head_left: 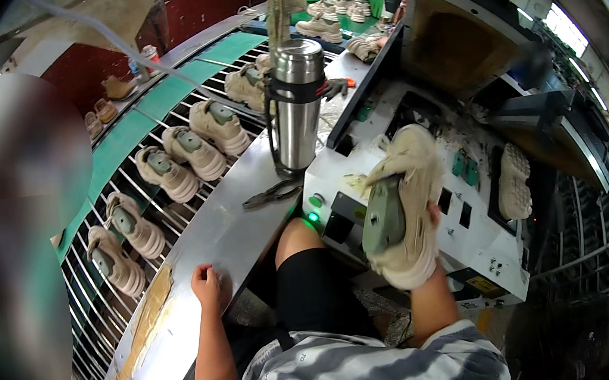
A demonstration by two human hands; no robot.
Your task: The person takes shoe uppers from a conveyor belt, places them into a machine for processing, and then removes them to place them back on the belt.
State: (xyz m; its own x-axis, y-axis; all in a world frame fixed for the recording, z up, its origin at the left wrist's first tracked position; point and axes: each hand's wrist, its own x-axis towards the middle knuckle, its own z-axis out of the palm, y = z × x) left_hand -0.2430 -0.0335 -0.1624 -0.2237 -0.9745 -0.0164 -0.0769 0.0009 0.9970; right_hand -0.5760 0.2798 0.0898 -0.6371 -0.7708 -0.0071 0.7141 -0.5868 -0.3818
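My right hand (434, 216) holds up a beige sneaker (415, 170) over the machine, its fingers mostly hidden behind the shoe. A green shoe last (383, 217) fills the opening of this sneaker. My left hand (205, 282) is at the metal table edge (228, 247), fingers curled in, with nothing visible in them. Below the held shoe is the white-topped machine (337, 175), with a lit green button (313, 217) at its near left corner. Another beige shoe (512, 181) lies on the machine's right side with its sole showing.
Several beige sneakers (167, 172) with green lasts stand on the wire rack (193, 202) at left. A steel thermos (298, 104) and a dark pliers-like tool (273, 193) are on the metal table. Raised dark covers (451, 30) flank the machine. More shoes (320, 29) stand at the back.
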